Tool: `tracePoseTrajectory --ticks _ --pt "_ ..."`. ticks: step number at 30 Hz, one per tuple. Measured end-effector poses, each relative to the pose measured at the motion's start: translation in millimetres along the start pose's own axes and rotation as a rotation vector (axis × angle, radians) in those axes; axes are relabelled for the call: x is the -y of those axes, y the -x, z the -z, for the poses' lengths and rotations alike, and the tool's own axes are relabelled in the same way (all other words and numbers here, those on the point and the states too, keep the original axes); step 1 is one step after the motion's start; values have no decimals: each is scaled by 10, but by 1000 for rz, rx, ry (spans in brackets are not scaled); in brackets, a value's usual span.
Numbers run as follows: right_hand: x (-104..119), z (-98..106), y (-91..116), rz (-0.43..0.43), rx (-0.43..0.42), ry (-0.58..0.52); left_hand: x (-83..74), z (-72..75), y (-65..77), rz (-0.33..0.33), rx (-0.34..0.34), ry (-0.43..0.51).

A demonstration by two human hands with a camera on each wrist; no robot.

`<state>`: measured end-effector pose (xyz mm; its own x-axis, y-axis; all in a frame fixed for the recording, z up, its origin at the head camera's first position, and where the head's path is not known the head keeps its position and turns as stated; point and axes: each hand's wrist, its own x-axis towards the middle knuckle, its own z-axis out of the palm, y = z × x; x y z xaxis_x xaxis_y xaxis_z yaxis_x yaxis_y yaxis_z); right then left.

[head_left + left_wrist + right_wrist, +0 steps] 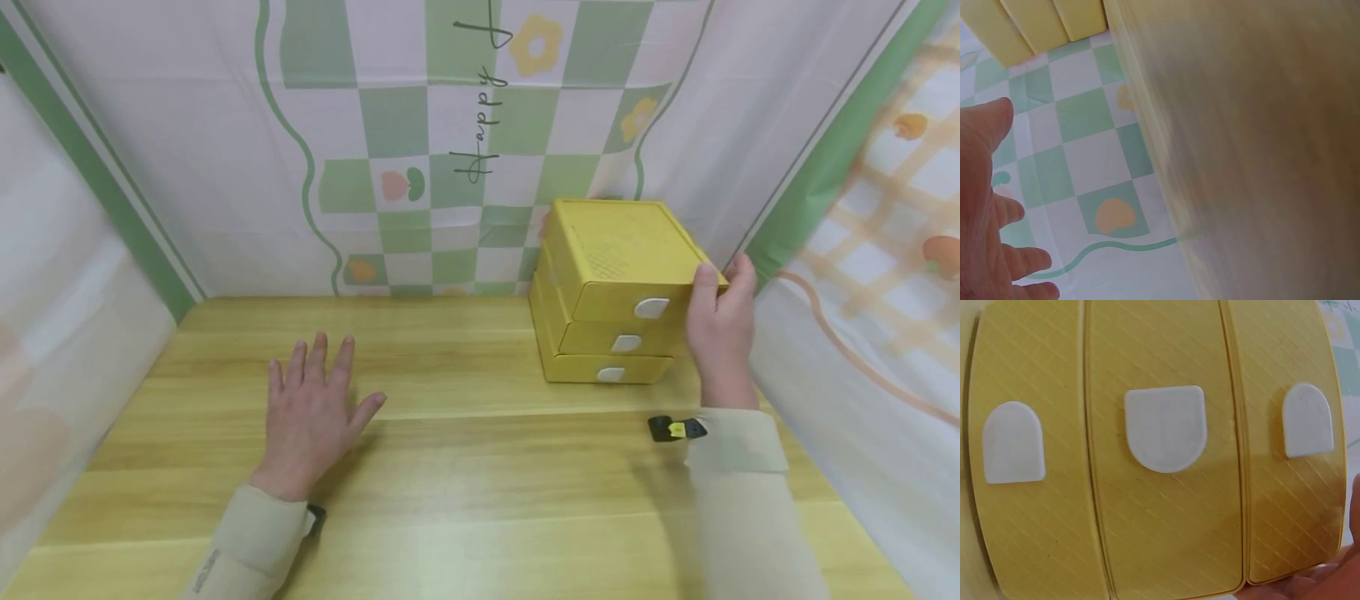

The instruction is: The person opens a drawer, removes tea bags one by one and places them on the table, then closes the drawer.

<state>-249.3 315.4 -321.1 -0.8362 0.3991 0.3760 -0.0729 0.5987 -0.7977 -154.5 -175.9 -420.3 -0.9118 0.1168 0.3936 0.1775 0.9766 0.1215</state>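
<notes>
You face a back cloth (187, 150), hung like a wall, white with a panel of green-and-white checks (393, 121). Yellow flowers (537, 46) dot the squares, and the lettering "Happy" (480, 125) runs up them — sideways to your eye. Wavy green lines (303, 167) flank the panel. Green bands (97, 182) mark both rear corners. On your left, a white side cloth (60, 275) carries faint peach shapes; on your right, the other side cloth (810, 392) shows orange plaid (892, 217). Before you spreads a pale wood-grain tabletop (480, 467) — soft light glossing its near middle.
</notes>
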Motion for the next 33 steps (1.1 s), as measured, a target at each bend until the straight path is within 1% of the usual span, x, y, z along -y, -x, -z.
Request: tracePoseTrajectory --ticks 2,7,13,15,19,26,30,33 --pt "5 31 -30 -56 35 -13 0 2 -1 2 4 1" --pt "18 88 -96 -158 128 -32 -2 1 2 5 9 -1" --pt "43 148 -160 -281 249 -129 -10 1 -2 6 14 2" --pt "53 157 -177 -319 278 -175 -10 2 -2 6 16 -2" --pt "71 167 -219 -364 327 -221 -9 -1 1 5 17 -8" --pt "61 200 -269 -498 393 -320 -15 0 7 3 17 -6" --pt "50 219 -268 -503 434 -326 -19 4 3 4 27 -8" --pt "41 225 -263 -487 462 -319 -20 7 2 6 36 -5"
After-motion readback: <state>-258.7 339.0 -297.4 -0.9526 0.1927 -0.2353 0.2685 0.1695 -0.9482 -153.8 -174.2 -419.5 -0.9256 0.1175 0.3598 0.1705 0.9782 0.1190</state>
